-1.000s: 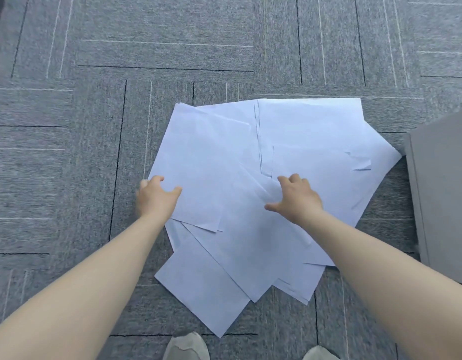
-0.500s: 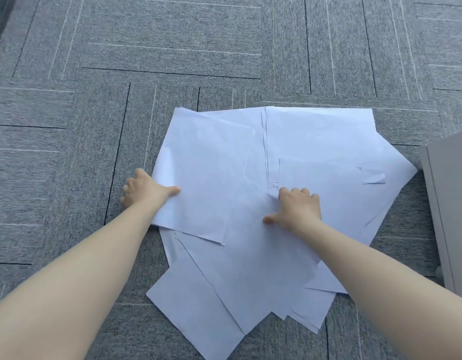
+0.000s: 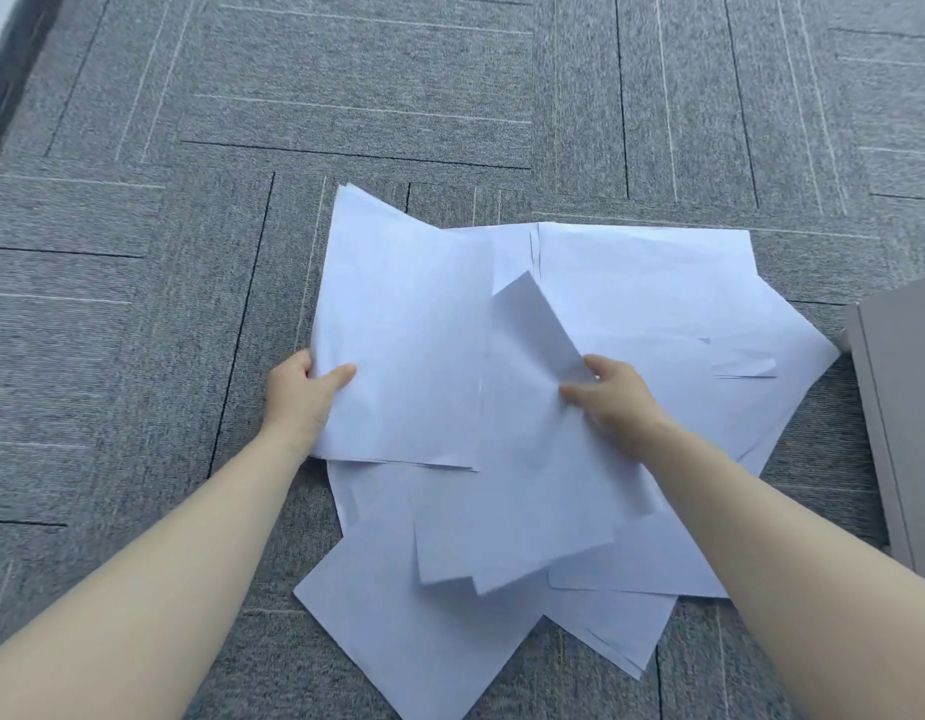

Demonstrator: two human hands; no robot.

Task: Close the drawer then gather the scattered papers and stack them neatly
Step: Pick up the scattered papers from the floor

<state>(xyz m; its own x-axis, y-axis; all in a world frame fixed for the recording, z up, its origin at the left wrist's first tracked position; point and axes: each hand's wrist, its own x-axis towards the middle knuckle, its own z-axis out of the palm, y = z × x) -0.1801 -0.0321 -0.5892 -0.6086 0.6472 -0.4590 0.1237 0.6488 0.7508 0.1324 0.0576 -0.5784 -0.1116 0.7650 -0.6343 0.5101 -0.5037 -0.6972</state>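
Both hands now lifting papers [image 3: 631, 283], left hand [image 3: 299, 397], right hand [image 3: 616, 402], cabinet [image 3: 902, 418] beside

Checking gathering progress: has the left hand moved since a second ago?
Yes. The left hand has shifted to the sheet's outer edge and gripped it, lifting it off the carpet.

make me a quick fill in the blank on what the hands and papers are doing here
1. The white papers lie on a grey ____ floor.
2. The left hand grips a sheet with its ____ on top.
3. The right hand pinches a sheet that is ____ off the pile.
Missing words: carpet; thumb; lifted
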